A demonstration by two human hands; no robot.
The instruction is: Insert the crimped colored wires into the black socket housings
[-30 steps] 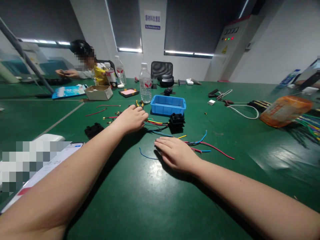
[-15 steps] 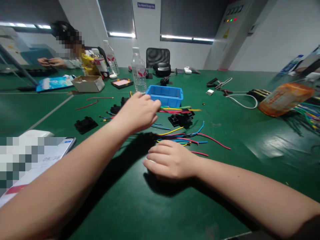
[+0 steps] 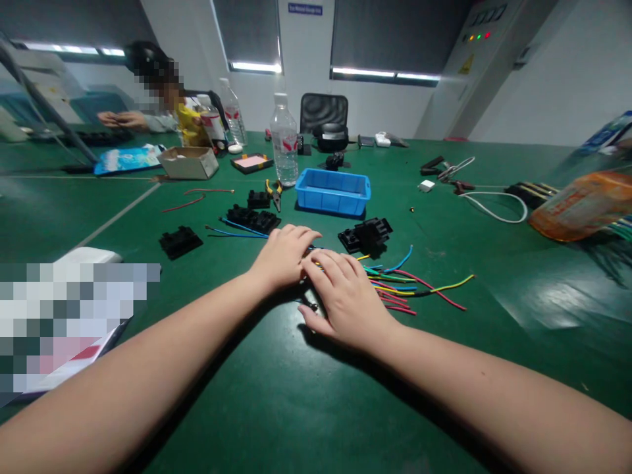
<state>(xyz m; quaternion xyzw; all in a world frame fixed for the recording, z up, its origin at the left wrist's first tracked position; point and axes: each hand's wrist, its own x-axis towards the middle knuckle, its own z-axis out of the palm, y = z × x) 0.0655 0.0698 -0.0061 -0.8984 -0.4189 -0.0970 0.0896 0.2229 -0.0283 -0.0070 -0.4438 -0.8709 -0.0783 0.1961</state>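
A bundle of coloured wires (image 3: pixel 399 289), red, yellow, green and blue, fans out to the right on the green table from under my right hand (image 3: pixel 350 289). That hand is curved over the bundle, its thumb apart on the near side. Between thumb and fingers shows a small greyish piece (image 3: pixel 312 299), mostly covered. My left hand (image 3: pixel 286 258) is closed beside it, fingertips close to the right hand's fingers; what they grip is hidden. Thin blue wires (image 3: pixel 237 232) lead left from behind my left hand, near black plastic housings (image 3: pixel 253 218).
Beyond my hands stand a blue bin (image 3: pixel 333 194) and a clear bottle (image 3: pixel 285 141), with yellow-handled pliers (image 3: pixel 274 194) alongside. More black housings (image 3: pixel 366 236) (image 3: pixel 180 242) lie right and left. An orange packet (image 3: pixel 582 205) is far right. Another person (image 3: pixel 162 112) sits back left.
My left hand has come down and nearer, to beside my right hand. The red, yellow and green wires it carried now lie with the bundle. My right hand has shifted over the wires.
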